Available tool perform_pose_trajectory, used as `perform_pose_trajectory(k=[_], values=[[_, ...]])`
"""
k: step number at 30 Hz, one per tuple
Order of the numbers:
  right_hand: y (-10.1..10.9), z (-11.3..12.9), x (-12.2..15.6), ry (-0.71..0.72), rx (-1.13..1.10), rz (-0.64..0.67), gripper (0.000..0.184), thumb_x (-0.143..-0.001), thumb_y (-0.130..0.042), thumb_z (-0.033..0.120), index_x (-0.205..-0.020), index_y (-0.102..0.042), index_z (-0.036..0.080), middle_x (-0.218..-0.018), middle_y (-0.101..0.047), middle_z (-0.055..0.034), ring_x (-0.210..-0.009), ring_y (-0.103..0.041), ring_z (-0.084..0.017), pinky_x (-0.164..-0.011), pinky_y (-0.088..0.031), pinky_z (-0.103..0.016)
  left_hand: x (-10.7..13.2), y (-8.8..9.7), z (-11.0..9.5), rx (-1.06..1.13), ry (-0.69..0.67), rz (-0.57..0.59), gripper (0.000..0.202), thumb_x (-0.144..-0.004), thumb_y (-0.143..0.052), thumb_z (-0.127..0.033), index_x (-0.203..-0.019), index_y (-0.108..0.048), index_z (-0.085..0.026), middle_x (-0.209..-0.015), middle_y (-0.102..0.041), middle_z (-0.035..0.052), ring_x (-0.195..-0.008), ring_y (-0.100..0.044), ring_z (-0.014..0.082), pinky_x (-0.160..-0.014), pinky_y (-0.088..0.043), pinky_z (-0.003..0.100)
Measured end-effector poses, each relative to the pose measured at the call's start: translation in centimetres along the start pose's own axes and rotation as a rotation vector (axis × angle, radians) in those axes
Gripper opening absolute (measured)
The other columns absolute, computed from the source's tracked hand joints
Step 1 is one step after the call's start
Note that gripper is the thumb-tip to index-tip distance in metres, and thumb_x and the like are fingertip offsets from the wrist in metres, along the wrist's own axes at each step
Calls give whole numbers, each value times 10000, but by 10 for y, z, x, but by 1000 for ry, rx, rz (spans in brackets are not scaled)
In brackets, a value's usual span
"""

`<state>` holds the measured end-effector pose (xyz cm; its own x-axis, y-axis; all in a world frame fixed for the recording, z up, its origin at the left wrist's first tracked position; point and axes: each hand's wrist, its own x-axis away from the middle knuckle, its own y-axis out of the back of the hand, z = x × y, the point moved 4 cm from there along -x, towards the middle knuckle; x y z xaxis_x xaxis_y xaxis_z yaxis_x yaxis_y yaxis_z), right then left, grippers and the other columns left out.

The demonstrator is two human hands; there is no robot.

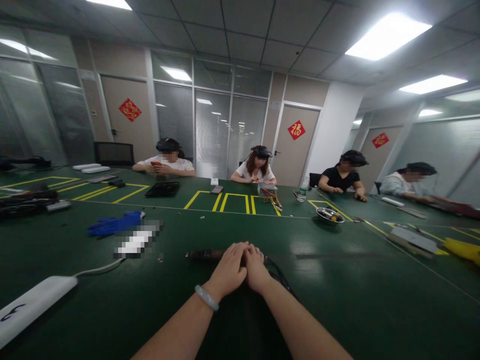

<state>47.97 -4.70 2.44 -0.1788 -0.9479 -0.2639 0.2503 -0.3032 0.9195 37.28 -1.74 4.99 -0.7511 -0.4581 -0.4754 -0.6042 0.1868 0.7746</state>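
My left hand (230,265) and my right hand (256,267) rest against each other at the middle of the green table, fingers pointing away from me. The left fingers lie stretched out and a bracelet (206,298) circles that wrist. The right fingers lie loosely beside and partly behind them. Under or just beyond both hands lies a dark electric screwdriver (206,255), its metal tip pointing left. A black cable (279,274) runs from its right end towards me. My hands cover the tool's middle; neither visibly grips it.
At left lie a white power strip (37,305), a blurred white object (137,241) and blue gloves (116,223). A metal bowl (330,215) with small parts and a water bottle (303,190) stand at right. Several people sit across the green table (337,300).
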Motion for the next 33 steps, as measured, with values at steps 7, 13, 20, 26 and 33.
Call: perform_pose_trajectory(k=[7, 13, 20, 26, 33], values=[[57, -51, 50, -137, 208, 27, 628, -717, -677, 297, -1304, -461, 247, -1288, -454, -119, -1181, -429, -312, -953, -351, -436, -9, -7, 2, -81, 8, 16, 560, -761, -535, -126, -1298, -448, -255, -1421, -457, 42, -1306, -418, 221, -1130, -264, 422], [72, -69, 70, -242, 250, 212, 187, -749, -663, 259, -936, -670, 241, -1099, -539, -83, -1048, -526, -276, -796, -412, -347, -13, -13, 8, -104, 82, 99, 415, -843, -618, -338, -1243, -518, -288, -1256, -588, 16, -1199, -510, 239, -1059, -329, 444], [77, -107, 52, -380, 66, 113, 183, -843, -572, 327, -917, -736, 297, -951, -664, -29, -863, -607, -192, -682, -390, -276, -9, 0, 8, -83, 17, 189, 363, -855, -608, -368, -1209, -545, -319, -1203, -614, -8, -1114, -554, 218, -982, -392, 400], [83, -106, 49, -319, -28, -36, 292, -902, -490, 340, -1119, -685, 334, -1029, -691, -2, -931, -616, -173, -759, -410, -259, -2, 8, 2, -98, -34, 225, 354, -849, -597, -382, -1194, -556, -313, -1198, -606, 3, -1105, -554, 223, -982, -392, 397], [79, -66, 57, -16, -11, 174, 450, -915, -413, 240, -1351, -511, 295, -1011, -703, -35, -895, -622, -173, -770, -402, -250, -6, -9, -17, -149, -96, 138, 222, -838, -616, -275, -1059, -594, -270, -1098, -617, 8, -1026, -559, 210, -955, -390, 381]])
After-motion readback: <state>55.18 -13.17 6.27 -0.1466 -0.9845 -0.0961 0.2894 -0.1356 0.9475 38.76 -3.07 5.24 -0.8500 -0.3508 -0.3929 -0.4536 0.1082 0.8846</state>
